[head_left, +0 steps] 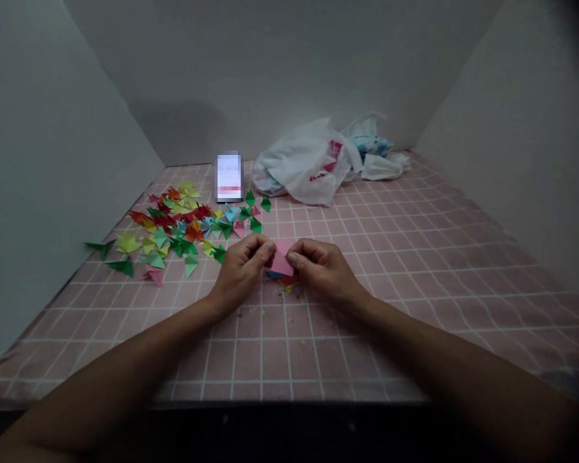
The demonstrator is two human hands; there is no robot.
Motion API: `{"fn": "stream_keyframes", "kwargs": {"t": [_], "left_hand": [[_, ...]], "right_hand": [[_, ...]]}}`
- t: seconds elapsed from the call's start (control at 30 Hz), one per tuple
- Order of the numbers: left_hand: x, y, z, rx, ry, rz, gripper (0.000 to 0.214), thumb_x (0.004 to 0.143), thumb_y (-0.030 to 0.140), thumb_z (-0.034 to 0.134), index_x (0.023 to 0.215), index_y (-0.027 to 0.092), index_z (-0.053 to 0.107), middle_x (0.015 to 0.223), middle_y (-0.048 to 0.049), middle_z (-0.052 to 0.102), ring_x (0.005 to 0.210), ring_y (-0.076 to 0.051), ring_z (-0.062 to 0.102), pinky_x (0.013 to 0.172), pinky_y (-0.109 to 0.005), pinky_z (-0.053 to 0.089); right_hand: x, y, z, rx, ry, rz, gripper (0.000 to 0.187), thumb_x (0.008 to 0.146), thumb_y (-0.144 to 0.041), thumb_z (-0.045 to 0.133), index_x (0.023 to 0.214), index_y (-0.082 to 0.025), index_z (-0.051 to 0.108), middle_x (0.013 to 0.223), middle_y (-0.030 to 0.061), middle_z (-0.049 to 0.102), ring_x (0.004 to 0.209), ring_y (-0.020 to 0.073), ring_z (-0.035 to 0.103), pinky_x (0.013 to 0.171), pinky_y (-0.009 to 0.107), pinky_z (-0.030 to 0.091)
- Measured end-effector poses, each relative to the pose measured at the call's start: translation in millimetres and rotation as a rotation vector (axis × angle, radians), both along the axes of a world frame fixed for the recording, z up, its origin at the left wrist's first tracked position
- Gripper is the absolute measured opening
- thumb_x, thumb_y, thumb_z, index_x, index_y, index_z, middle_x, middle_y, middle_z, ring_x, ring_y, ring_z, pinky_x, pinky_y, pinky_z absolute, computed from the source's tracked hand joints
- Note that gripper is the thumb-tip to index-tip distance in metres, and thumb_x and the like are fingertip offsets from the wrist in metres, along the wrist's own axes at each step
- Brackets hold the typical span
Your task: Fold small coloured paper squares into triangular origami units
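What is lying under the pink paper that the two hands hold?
Blue, orange and yellow paper shows below the pink paper. The rest is covered, so its full shape and number of pieces cannot be seen.

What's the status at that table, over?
Left hand, right hand: both pinching pink paper. Coloured paper just below. Folded paper pile off to the left; phone and plastic bag behind, clear of hands.

The head camera looks forward and down across the nearby table [275,360].
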State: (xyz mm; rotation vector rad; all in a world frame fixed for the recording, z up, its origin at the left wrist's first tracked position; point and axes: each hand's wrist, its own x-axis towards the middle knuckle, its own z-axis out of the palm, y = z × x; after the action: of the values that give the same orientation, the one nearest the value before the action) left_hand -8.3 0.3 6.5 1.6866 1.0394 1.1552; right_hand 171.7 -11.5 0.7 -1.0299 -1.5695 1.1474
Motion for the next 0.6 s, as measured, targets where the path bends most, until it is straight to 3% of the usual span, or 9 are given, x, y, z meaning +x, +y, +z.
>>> {"fn": "stream_keyframes", "kwargs": {"t": [0.1, 0.2, 0.3, 0.47, 0.53, 0.6], "left_hand": [[2, -3, -2.1, 0.095, 0.033, 0.131, 0.018, 0.091, 0.03, 0.063, 0.078, 0.017, 0.062, 0.071, 0.001, 0.058, 0.066, -0.012, 0.054, 0.065, -0.025, 0.045], [7, -10, -5.0, -0.026, -0.023, -0.015, 0.018, 0.091, 0.034, 0.064, 0.088, 0.017, 0.068, 0.08, -0.0027, 0.068, 0.075, -0.014, 0.064, 0.07, -0.026, 0.051], [12, -15, -7.2, -0.175, -0.211, -0.075, 0.024, 0.086, 0.036, 0.071, 0.1, 0.016, 0.069, 0.091, -0.0039, 0.072, 0.083, -0.015, 0.069, 0.078, -0.027, 0.056], [11, -11, -6.4, -0.264, -0.296, -0.056, 0.03, 0.081, 0.039, 0.077, 0.095, 0.015, 0.069, 0.086, -0.0031, 0.073, 0.078, -0.014, 0.07, 0.077, -0.027, 0.059], [10, -9, -5.2, -0.257, -0.262, -0.049, 0.029, 0.081, 0.04, 0.077, 0.092, 0.014, 0.069, 0.083, -0.0029, 0.072, 0.075, -0.014, 0.07, 0.076, -0.027, 0.059], [9, -8, -4.5, -0.239, -0.23, -0.059, 0.028, 0.082, 0.041, 0.076, 0.089, 0.014, 0.069, 0.081, -0.0027, 0.072, 0.072, -0.013, 0.069, 0.074, -0.027, 0.059]], "right_hand": [[-1, 0, -2.9, 0.185, -0.091, -0.207, 0.02, 0.089, -0.026, 0.057, 0.07, -0.019, 0.055, 0.064, -0.0016, 0.055, 0.059, 0.0127, 0.05, 0.057, 0.027, 0.039], [-1, -3, -2.1, 0.479, -0.247, -0.281, 0.019, 0.092, -0.021, 0.056, 0.073, -0.02, 0.056, 0.071, 0.0008, 0.058, 0.066, 0.0149, 0.054, 0.064, 0.03, 0.042], [-1, -6, -0.2, 0.638, -0.294, -0.218, 0.015, 0.095, -0.017, 0.054, 0.081, -0.02, 0.059, 0.08, 0.0042, 0.06, 0.078, 0.0185, 0.059, 0.071, 0.033, 0.047], [-2, -5, -0.1, 0.546, -0.235, -0.143, 0.012, 0.095, -0.016, 0.054, 0.089, -0.022, 0.061, 0.086, 0.0047, 0.061, 0.084, 0.0195, 0.06, 0.076, 0.035, 0.049], [-1, -3, -1.4, 0.45, -0.177, -0.191, 0.002, 0.092, -0.021, 0.06, 0.091, -0.022, 0.061, 0.086, 0.0036, 0.06, 0.08, 0.0182, 0.058, 0.073, 0.034, 0.049], [-1, -1, -3.3, 0.304, -0.079, -0.208, 0.009, 0.088, -0.027, 0.066, 0.092, -0.022, 0.06, 0.085, 0.002, 0.06, 0.075, 0.0161, 0.057, 0.069, 0.032, 0.048]]}}
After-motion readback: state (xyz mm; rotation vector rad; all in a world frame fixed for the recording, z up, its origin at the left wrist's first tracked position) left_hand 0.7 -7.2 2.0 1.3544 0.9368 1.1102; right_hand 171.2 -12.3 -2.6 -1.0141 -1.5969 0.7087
